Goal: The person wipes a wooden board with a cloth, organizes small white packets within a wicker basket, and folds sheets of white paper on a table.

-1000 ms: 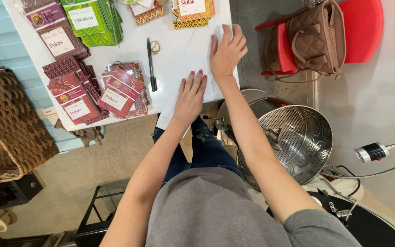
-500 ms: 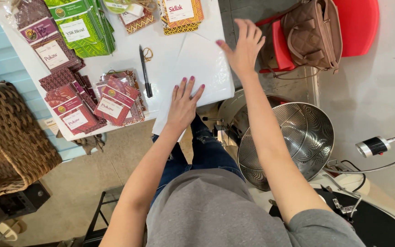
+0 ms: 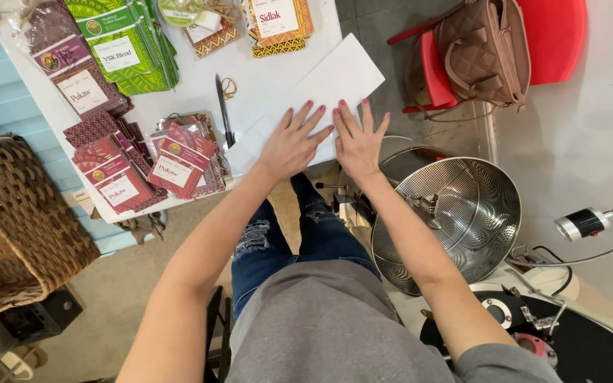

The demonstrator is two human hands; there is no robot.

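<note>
My left hand (image 3: 294,142) and my right hand (image 3: 357,138) lie flat side by side, fingers spread, on a white sheet of paper (image 3: 335,76) at the near edge of a white table (image 3: 260,85). Neither hand grips anything. A black pen (image 3: 223,110) and a small rubber band (image 3: 229,88) lie just left of the paper. Maroon patterned pouches with white labels (image 3: 172,163) are stacked further left.
Green pouches (image 3: 125,46) and orange-patterned pouches (image 3: 278,25) lie at the table's far side. A perforated steel drum (image 3: 455,216) stands to my right. A brown handbag (image 3: 484,50) rests on a red chair (image 3: 555,32). A wicker basket (image 3: 15,220) sits on the left.
My right hand has come back from the far corner of the paper to lie beside my left hand. The paper now lies angled away to the right.
</note>
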